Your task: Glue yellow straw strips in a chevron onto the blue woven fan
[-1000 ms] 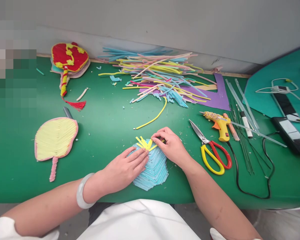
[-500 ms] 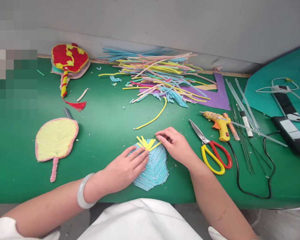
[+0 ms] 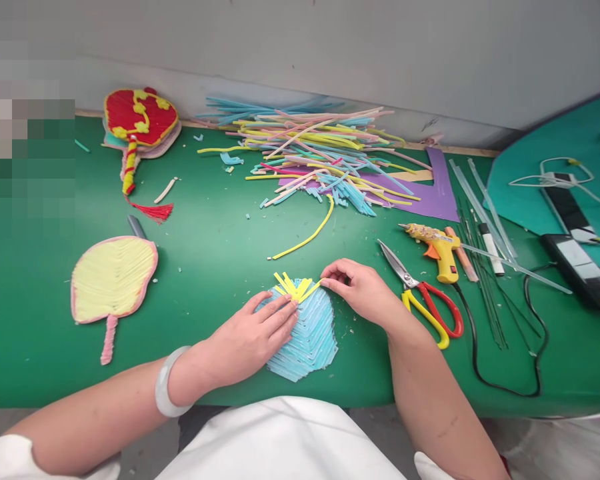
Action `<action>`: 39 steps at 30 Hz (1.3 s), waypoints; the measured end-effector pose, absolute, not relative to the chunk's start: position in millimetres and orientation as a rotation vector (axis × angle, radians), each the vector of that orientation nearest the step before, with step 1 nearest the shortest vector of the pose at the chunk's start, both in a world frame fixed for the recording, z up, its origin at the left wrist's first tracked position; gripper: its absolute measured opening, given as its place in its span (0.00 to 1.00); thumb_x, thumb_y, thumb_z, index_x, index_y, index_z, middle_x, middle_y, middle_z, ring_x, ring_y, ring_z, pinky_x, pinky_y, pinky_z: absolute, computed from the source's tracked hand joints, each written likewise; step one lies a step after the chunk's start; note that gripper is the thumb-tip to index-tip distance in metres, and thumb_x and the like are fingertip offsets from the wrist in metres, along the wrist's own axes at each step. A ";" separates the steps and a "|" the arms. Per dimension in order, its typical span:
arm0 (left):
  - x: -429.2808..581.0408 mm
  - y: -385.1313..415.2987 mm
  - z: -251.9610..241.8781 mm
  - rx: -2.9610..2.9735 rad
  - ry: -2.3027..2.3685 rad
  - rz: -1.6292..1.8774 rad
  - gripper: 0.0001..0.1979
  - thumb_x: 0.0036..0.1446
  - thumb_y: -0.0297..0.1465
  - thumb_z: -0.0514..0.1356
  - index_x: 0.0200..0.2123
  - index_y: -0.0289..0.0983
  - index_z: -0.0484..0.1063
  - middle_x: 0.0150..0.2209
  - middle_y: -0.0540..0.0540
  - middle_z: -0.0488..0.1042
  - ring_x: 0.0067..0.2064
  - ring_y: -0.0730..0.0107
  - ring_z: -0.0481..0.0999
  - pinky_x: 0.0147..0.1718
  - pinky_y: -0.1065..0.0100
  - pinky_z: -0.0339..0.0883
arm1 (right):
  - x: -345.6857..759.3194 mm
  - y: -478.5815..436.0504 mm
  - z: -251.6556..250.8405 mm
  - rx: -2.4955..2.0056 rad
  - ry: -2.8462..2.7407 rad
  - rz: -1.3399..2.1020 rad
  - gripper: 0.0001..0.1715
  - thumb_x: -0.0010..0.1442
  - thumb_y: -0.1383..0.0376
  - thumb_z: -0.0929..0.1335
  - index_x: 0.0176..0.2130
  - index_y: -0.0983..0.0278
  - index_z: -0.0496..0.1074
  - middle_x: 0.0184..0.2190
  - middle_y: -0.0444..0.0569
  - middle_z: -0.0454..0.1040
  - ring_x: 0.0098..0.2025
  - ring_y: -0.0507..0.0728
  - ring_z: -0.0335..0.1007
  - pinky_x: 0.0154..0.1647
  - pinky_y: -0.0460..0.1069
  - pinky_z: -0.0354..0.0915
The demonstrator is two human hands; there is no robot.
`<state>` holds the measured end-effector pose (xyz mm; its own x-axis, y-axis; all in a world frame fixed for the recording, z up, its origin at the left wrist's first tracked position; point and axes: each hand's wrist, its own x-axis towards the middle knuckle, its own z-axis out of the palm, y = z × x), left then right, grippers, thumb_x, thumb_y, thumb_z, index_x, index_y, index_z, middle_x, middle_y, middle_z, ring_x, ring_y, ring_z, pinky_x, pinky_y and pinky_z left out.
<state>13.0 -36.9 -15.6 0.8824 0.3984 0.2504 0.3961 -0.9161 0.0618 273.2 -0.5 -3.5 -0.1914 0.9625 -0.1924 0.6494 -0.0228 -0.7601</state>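
A blue leaf-shaped piece (image 3: 307, 340), covered in slanting rows of fuzzy strips, lies on the green table near its front edge. My left hand (image 3: 253, 337) rests flat on its left side, fingers stretched out, fingertips at the base of several short yellow strips (image 3: 300, 288). These strips fan out across the top of the blue piece. At its upper right edge, my right hand (image 3: 355, 287) has thumb and forefinger pinched at the outer end of the rightmost yellow strip. The fingers hide that tip.
Scissors (image 3: 420, 293) and a yellow glue gun (image 3: 437, 250) with a black cord lie to the right. Behind is a heap of coloured pipe cleaners (image 3: 320, 143). Left are a yellow fan (image 3: 113, 277) and a red fan (image 3: 140, 117); one curved yellow pipe cleaner (image 3: 305, 243) lies ahead.
My right hand has shifted slightly right and down, out to the end of the yellow strip. My left hand and the blue piece have stayed in place.
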 end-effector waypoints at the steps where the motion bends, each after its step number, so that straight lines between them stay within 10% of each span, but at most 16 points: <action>1: 13.1 -36.8 -15.0 3.039 0.643 0.408 0.14 0.66 0.25 0.56 0.53 0.29 0.70 0.56 0.35 0.74 0.60 0.51 0.71 0.58 0.47 0.63 | 272.4 -0.3 -4.5 -1.678 -1.867 1.062 0.07 0.61 0.59 0.68 0.35 0.60 0.74 0.32 0.44 0.74 0.32 0.53 0.68 0.33 0.48 0.63; 39: 16.0 -36.1 -8.3 3.030 0.664 0.443 0.14 0.68 0.28 0.54 0.54 0.29 0.70 0.54 0.36 0.76 0.57 0.53 0.73 0.56 0.48 0.65 | 238.3 -27.9 -1.8 -1.352 -2.205 0.793 0.08 0.66 0.70 0.65 0.46 0.62 0.70 0.41 0.51 0.71 0.44 0.58 0.69 0.46 0.55 0.71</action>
<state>16.0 -36.1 -8.3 0.8704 0.4108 0.2714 0.4085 -0.9103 0.0677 238.3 -27.9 -1.8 -0.4302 0.9004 0.0651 0.6526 0.3601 -0.6667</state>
